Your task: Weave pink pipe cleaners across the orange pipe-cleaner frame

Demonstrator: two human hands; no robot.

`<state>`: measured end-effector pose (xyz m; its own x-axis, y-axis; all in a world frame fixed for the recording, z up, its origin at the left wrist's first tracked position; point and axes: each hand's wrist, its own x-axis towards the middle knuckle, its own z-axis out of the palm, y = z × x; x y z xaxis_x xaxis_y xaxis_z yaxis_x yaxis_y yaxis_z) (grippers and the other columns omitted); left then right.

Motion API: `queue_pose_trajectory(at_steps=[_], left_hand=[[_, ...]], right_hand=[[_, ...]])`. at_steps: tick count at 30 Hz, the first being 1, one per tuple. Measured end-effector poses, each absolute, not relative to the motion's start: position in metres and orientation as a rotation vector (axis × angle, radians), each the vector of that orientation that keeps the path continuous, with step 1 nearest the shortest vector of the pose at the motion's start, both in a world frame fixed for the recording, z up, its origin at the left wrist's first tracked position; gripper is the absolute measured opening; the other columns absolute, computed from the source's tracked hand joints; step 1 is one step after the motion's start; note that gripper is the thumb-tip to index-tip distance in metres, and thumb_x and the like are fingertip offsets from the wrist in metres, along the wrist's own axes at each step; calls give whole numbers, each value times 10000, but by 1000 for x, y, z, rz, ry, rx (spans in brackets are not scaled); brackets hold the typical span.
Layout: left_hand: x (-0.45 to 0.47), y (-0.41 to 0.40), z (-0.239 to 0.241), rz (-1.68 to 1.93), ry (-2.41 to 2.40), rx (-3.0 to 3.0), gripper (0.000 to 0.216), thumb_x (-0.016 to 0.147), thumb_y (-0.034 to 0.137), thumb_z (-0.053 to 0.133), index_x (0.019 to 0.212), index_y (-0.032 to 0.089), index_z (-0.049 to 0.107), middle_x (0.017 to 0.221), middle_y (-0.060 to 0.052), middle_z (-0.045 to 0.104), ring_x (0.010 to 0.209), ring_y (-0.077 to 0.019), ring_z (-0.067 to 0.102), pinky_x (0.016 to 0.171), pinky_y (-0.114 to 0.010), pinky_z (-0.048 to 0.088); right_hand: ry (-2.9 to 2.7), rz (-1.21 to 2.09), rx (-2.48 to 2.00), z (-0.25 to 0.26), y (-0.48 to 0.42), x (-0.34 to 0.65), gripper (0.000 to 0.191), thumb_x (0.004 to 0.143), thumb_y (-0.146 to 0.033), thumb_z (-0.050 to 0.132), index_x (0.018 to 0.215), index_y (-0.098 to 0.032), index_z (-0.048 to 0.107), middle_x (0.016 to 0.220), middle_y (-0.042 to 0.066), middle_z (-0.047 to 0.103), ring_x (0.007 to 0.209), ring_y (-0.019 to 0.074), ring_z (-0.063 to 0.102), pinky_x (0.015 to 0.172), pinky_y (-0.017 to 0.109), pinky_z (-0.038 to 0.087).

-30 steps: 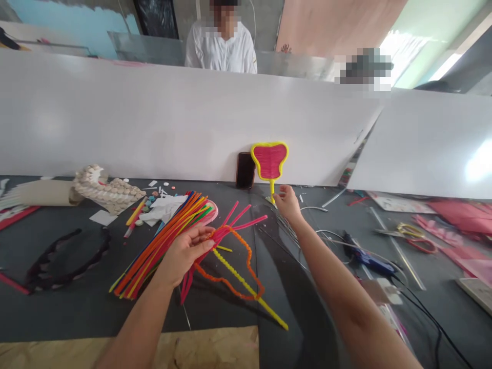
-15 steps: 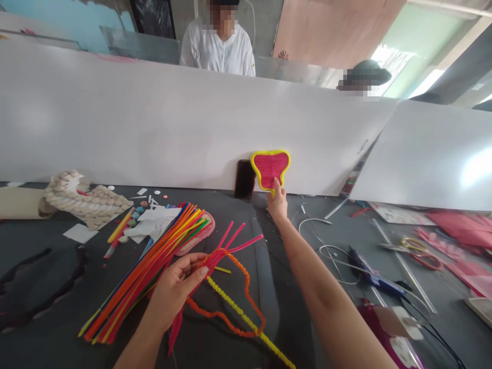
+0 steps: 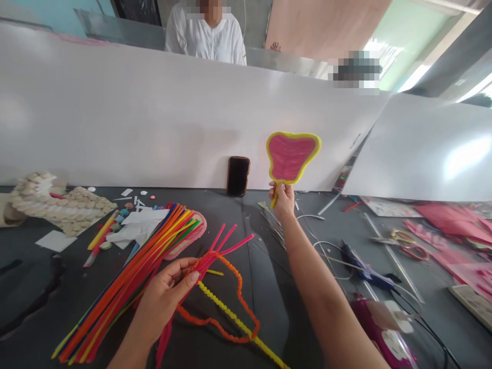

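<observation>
Dark tabletop (image 3: pixel 269 292): right hand (image 3: pixel 283 200) fists the upright pink fan (image 3: pixel 292 156) by its stem, far forward; left hand (image 3: pixel 161 300) pinches pipe cleaners (image 3: pixel 210 258) nearer

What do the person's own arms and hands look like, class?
The left hand and right hand are ungloved, with no rings visible. Both forearms are bare to the picture's edge: no sleeve, watch or bracelet shows.

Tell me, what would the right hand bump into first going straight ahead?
Probably the white board standing ahead: the right hand, gripping the pink fan, points toward it, though depth is unclear.
</observation>
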<state>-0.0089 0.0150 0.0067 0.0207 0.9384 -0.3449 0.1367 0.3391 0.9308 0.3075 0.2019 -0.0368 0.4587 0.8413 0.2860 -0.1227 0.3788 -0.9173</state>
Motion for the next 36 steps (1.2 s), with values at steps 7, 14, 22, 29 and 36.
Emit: queue_pose_trajectory(at_steps=[7,14,22,29,36], left_hand=[[-8,17,4,854,1407,1045,537,627,562,754,1007,189,686,966,-75,737,964,-266,677,853,-326,547],[-7,18,9,849,1445,1013,553,582,562,768,973,178,695,965,-86,746,977,-287,679,849,-340,549],[-7,19,5,798,1463,1032,541,600,571,762,977,190,687,994,-72,746,981,-271,678,833,-299,544],[-11,17,-3,770,1417,1038,589,654,593,722,1062,176,639,1044,-90,730,1015,-276,668,850,-317,537],[-9,17,3,776,1400,1072,542,667,556,725,1045,175,650,1026,-91,733,1012,-280,671,853,-333,535]], right_hand=[[-792,1047,-821,-40,195,305,267,783,-466,664,855,-282,484,807,-57,635,593,77,529,529,197,426],[-737,1193,-802,-47,213,312,199,784,-400,682,835,-276,535,855,-34,677,729,120,598,589,234,471],[-653,1186,-886,-66,250,321,221,718,-368,758,828,-267,595,832,-36,693,741,120,608,600,233,487],[-662,1156,-940,-74,252,328,260,698,-415,778,826,-254,620,806,-37,681,688,99,597,592,218,492],[-702,1168,-965,-71,245,330,290,706,-437,779,827,-227,620,774,-40,659,688,91,599,606,212,493]])
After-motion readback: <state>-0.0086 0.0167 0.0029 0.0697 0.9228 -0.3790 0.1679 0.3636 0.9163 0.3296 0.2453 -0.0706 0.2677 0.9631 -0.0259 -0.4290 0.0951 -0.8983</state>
